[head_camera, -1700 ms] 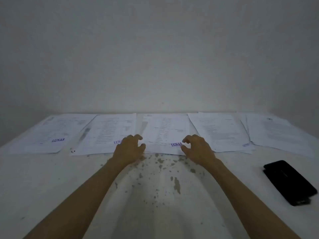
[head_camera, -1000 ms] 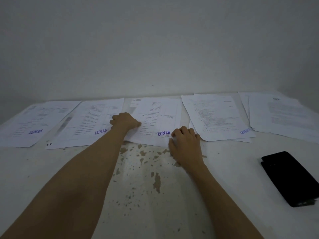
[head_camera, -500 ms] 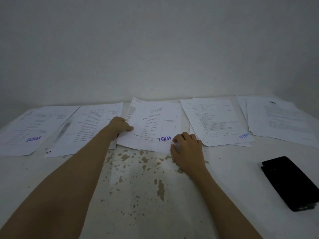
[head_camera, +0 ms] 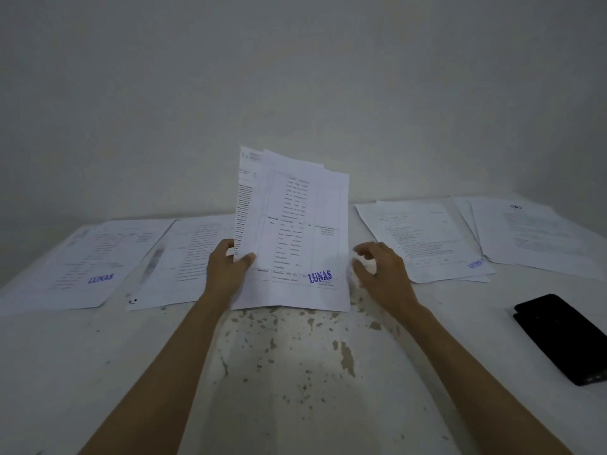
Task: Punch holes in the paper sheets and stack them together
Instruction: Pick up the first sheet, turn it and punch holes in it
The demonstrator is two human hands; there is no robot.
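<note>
— What have I got in hand right now?

— My left hand (head_camera: 226, 274) grips a small sheaf of papers (head_camera: 295, 231) by its left edge, thumb across the front, fingers behind. The sheaf stands nearly upright, its bottom edge down at the table (head_camera: 295, 372), its top fanned so that three sheets show at the corners. A blue "LUNAS" stamp (head_camera: 320, 276) sits low on the front sheet, to the right of my grip.

— And the other hand?

— My right hand (head_camera: 382, 272) holds nothing. Its fingers are loosely curled, just beside the sheaf's right edge; I cannot tell whether they touch the paper.

— Any trays or boxes?

— I see none, so nothing is held inside anything. The rest lies flat. Left of my grip is one sheet (head_camera: 184, 261), partly behind my left hand, and further left a stamped sheet (head_camera: 98, 257). Right of my free hand lies a pile (head_camera: 423, 238) with a blue stamp at its near corner, and beyond it a far pile (head_camera: 525, 234) reaching toward the table's right edge.

— The surface and room?

— A white table, its paint flaked in brown spots just below the sheaf. A plain pale wall (head_camera: 295, 77) rises right behind the papers. The light is dim.

— Room for moving?

— Between my forearms the table is bare down to the near edge. To the right of my right forearm lies a black phone (head_camera: 565, 336), well apart from the sheaf.
</note>
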